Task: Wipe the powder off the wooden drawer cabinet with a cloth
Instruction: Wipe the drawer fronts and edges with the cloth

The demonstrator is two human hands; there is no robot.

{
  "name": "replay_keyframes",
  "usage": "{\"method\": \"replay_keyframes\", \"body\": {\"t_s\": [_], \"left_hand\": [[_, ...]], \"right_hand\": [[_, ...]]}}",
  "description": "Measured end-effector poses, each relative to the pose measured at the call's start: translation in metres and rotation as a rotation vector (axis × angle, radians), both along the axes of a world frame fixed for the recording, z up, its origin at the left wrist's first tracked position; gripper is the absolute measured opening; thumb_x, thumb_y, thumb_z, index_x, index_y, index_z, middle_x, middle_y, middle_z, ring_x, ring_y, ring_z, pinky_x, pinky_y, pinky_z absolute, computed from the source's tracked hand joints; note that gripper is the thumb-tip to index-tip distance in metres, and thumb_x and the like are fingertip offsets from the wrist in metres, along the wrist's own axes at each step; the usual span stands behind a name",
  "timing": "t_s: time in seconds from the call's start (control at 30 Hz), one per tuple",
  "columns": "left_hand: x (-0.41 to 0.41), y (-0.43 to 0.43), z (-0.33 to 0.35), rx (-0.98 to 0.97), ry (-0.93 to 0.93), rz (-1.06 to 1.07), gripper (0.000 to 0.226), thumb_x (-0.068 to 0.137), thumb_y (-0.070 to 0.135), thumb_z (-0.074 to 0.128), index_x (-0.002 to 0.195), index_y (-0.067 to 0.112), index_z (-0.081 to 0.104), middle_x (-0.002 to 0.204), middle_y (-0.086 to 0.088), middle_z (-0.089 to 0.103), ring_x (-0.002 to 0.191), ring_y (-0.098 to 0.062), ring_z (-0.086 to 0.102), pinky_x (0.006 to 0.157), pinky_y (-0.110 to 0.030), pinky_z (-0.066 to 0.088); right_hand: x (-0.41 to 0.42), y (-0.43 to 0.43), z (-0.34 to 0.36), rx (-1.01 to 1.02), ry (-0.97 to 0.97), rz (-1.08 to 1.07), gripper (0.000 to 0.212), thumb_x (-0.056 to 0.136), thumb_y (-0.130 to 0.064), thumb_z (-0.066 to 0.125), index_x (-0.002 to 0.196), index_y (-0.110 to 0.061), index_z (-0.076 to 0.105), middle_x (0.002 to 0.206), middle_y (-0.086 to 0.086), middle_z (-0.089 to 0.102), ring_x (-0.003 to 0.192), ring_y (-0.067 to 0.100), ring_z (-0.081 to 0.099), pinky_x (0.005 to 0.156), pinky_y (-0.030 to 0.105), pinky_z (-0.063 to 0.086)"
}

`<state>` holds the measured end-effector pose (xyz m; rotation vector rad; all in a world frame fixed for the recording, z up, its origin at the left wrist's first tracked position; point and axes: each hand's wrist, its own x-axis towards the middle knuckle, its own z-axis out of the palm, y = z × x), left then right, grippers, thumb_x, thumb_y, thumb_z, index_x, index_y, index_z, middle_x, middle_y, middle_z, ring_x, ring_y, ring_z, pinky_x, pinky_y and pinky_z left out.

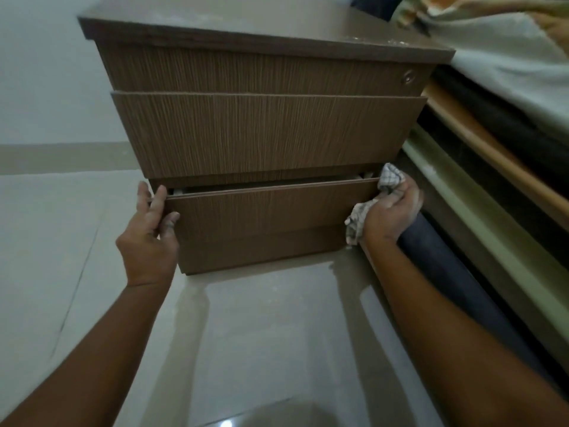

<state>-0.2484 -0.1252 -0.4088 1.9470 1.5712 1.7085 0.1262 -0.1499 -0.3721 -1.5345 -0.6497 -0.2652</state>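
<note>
The wooden drawer cabinet (264,127) stands on the tiled floor in front of me, with three drawer fronts. Its bottom drawer (264,211) is pulled out a little, and a narrow gap shows along its top edge. My left hand (147,238) grips the left end of that drawer front, fingers over its top corner. My right hand (391,208) is at the drawer's right end, closed around a white checked cloth (388,180) that bunches above and below the fist. Faint pale powder marks show on the cabinet top (369,38) near its right edge.
A bed frame (492,167) with mattress and light bedding (508,66) runs along the right, close against the cabinet's side. A dark rolled object (437,266) lies on the floor under my right forearm. Glossy beige floor tiles (261,334) stretch toward me and to the left.
</note>
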Motion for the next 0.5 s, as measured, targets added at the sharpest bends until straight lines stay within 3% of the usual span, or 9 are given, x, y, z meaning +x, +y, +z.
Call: {"method": "replay_keyframes", "body": {"t_s": [0.2, 0.33, 0.4, 0.5], "left_hand": [[0.002, 0.007, -0.001, 0.038, -0.001, 0.027, 0.050, 0.090, -0.005, 0.067, 0.138, 0.000, 0.055, 0.148, -0.023, 0.045, 0.133, -0.032, 0.052, 0.111, -0.006, 0.031], [0.008, 0.011, 0.001, 0.019, -0.038, 0.027, 0.048, 0.088, -0.013, 0.061, 0.135, -0.001, 0.059, 0.148, -0.027, 0.045, 0.132, -0.030, 0.051, 0.110, -0.003, 0.029], [0.008, 0.013, 0.003, 0.017, -0.042, 0.037, 0.045, 0.087, -0.015, 0.060, 0.130, -0.002, 0.063, 0.144, -0.030, 0.048, 0.127, -0.034, 0.057, 0.106, 0.000, 0.030], [0.004, 0.013, 0.007, 0.007, -0.069, -0.019, 0.043, 0.089, -0.011, 0.061, 0.130, 0.002, 0.064, 0.145, -0.025, 0.050, 0.128, -0.019, 0.056, 0.109, -0.005, 0.034]], "right_hand": [[-0.058, 0.004, 0.003, 0.099, -0.023, 0.167, 0.031, 0.102, -0.015, 0.039, 0.120, -0.007, 0.062, 0.118, 0.005, 0.060, 0.108, 0.009, 0.058, 0.098, 0.020, 0.046], [-0.097, 0.006, 0.001, 0.130, -0.104, 0.289, 0.026, 0.102, -0.005, 0.042, 0.120, -0.004, 0.061, 0.116, 0.007, 0.058, 0.106, -0.003, 0.055, 0.096, 0.015, 0.045], [-0.116, 0.008, -0.002, 0.144, -0.132, 0.355, 0.025, 0.102, -0.005, 0.043, 0.121, -0.005, 0.060, 0.116, 0.006, 0.058, 0.106, 0.000, 0.056, 0.095, 0.021, 0.048], [-0.145, 0.013, -0.011, 0.163, -0.203, 0.483, 0.024, 0.101, 0.001, 0.045, 0.120, -0.001, 0.059, 0.117, 0.014, 0.057, 0.106, 0.015, 0.059, 0.095, 0.028, 0.051]]}}
